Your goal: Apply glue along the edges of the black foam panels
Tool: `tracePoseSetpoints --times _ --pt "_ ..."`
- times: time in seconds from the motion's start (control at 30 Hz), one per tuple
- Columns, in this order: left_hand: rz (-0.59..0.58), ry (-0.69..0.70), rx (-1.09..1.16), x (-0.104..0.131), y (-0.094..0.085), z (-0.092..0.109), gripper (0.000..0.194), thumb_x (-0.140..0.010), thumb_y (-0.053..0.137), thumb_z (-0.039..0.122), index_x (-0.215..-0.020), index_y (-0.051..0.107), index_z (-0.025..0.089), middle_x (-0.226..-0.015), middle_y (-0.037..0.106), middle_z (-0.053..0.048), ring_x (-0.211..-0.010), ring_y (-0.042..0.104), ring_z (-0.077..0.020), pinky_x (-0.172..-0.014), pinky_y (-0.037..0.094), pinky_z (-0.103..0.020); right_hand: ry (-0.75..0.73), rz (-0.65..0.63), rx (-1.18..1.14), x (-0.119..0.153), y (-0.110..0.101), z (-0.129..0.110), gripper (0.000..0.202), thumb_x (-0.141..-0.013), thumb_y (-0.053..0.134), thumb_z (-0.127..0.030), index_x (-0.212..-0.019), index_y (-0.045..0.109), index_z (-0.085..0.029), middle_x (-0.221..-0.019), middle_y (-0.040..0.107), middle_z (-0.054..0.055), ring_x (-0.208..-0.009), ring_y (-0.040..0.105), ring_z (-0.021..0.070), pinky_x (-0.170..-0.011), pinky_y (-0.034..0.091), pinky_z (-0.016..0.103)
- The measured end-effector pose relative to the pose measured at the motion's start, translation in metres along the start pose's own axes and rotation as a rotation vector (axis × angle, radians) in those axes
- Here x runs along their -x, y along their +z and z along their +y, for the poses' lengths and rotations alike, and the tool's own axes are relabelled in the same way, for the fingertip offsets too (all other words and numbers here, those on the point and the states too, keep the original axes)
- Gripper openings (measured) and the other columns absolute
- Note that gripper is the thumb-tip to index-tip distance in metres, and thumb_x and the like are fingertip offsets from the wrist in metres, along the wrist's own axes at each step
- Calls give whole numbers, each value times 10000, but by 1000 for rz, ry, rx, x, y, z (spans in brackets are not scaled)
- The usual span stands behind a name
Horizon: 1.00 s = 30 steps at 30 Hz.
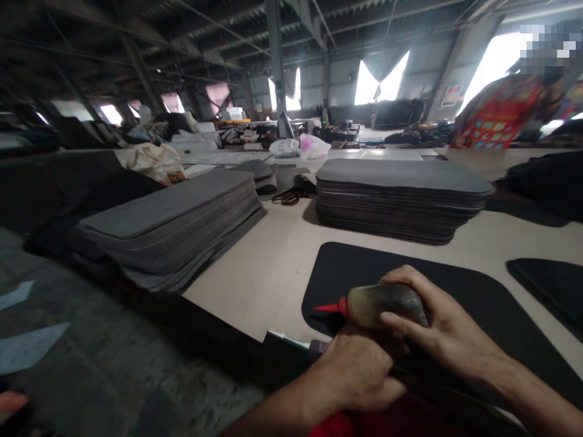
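With the right hand [437, 331] wrapped tight round the glue bottle [387, 303] (left hand [359, 367] curled beneath), a hard squeeze could blot the black mat [478, 297] near the table's [273, 267] front edge.

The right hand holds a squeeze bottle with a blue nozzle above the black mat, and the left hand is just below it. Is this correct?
Not quite: the nozzle is red, not blue. The head view shows the right hand holding the squeeze bottle with its red nozzle above the black mat, the left hand just below.
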<state>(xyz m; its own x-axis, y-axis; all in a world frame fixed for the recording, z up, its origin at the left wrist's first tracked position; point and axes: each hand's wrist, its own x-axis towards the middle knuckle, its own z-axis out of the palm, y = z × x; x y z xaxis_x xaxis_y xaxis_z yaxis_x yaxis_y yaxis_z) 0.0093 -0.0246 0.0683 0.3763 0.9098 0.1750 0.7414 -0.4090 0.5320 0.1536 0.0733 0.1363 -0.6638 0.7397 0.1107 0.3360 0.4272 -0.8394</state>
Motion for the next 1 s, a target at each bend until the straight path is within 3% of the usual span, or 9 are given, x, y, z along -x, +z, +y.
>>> tracePoseSetpoints --times 0.37,0.53,0.77,1.0 --pt "-3 -34 53 3 -3 3 635 -891 606 410 -1460 351 289 -1433 509 -60 -1187 578 -317 -964 543 -454 -162 -147 180 -12 10 6 234 -929 596 -430 -1000 498 -230 -922 529 10 -824 528 180 -716 453 318" --pt "17 -22 116 2 -1 2 601 -895 606 391 -1439 371 291 -1365 566 -27 -1197 574 -270 -1058 485 -421 -193 -184 199 -13 13 7 192 -956 557 -404 -983 479 -230 -936 503 9 -830 517 175 -721 442 324" --pt "57 -37 128 1 -2 4 567 -899 592 425 -1422 399 323 -1446 510 7 -1245 536 -277 -1067 474 -403 -256 -206 222 -14 12 6 133 -967 541 -348 -994 478 -234 -938 484 2 -817 503 158 -718 430 303" --pt "39 -40 147 0 0 5 586 -933 571 468 -1457 384 282 -1406 553 -37 -1260 541 -273 -1074 468 -398 -230 -242 240 -18 11 0 102 -948 546 -313 -974 488 -233 -935 493 -2 -820 505 163 -712 415 306"
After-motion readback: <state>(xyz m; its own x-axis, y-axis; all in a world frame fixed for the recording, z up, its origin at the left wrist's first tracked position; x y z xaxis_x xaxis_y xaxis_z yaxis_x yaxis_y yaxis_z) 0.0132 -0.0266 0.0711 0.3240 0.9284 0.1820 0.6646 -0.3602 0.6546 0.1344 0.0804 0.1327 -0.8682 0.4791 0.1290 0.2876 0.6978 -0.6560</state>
